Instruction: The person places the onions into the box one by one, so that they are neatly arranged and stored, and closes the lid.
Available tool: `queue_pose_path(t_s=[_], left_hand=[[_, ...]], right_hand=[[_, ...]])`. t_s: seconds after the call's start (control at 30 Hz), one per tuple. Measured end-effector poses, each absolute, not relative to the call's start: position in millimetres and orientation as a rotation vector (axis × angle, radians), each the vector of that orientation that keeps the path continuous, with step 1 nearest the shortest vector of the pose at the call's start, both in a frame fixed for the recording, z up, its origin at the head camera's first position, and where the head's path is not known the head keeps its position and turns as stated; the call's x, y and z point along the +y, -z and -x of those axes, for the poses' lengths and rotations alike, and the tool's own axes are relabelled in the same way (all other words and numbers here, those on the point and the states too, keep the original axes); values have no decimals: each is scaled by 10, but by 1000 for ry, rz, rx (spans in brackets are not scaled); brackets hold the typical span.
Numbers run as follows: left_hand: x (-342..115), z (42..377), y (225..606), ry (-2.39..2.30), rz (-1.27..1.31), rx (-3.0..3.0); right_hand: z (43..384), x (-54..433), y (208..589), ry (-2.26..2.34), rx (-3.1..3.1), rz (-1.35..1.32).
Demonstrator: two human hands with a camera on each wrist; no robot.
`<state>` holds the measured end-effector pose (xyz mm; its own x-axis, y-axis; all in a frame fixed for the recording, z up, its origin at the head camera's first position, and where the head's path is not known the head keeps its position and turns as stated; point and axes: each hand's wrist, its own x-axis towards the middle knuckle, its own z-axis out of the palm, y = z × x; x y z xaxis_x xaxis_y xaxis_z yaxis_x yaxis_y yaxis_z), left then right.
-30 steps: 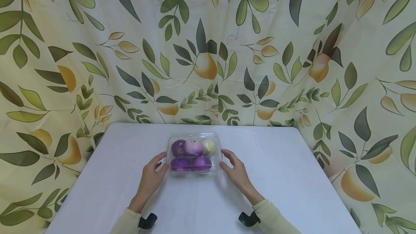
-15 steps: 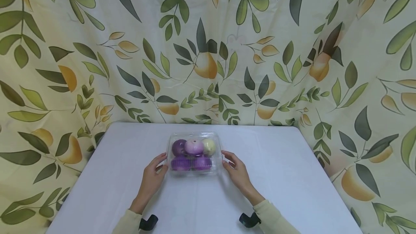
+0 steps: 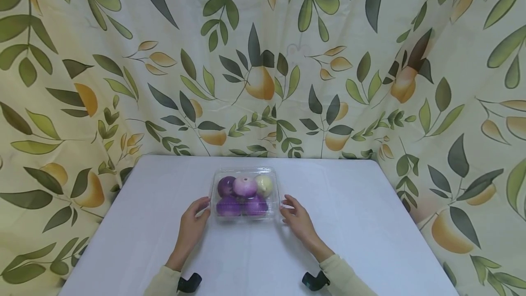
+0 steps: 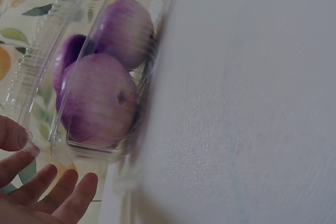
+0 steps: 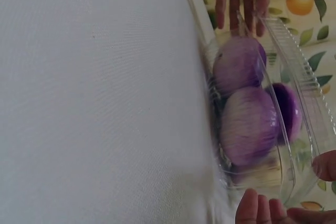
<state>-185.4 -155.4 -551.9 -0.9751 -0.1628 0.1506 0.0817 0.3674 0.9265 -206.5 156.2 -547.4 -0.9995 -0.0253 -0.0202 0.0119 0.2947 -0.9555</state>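
Note:
A clear plastic clamshell container rests on the white table in the head view. Inside are several purple onions and a pale onion. My left hand is at its left side; in the left wrist view the thumb and index finger pinch a corner of its rim, the other fingers spread. At the container's right side is my right hand. The right wrist view has its thumb by the rim and its fingers apart from the thumb, not closed round the plastic.
The white-covered table extends around the container on all sides. Behind and beside it hangs a leaf-and-fruit patterned curtain. Dark camera mounts sit at both wrists.
Both hands have drawn back slightly from the container's sides, and the right fingers have shifted. The container stays in place. Ribbed lines over the front onions now look smoother.

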Motion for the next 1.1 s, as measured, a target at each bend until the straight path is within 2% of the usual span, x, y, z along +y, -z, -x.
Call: queue_pose_path(t_s=[0.23,0.47,0.7,1.1], left_hand=[[-1563,1859,5538,1720,-159,-2440],[-1544,1856,5546,1764,-201,-2493],[-1534,1865,5569,1762,-193,-2516],[-1502,1884,5585,1836,-127,-2486]], right_hand=[[2056,1559,5487,1832,2461,-18],[1957,1523,5254,1779,2406,17],[2031,1551,5488,1774,2407,19],[2015,1530,5487,1800,2411,28]])
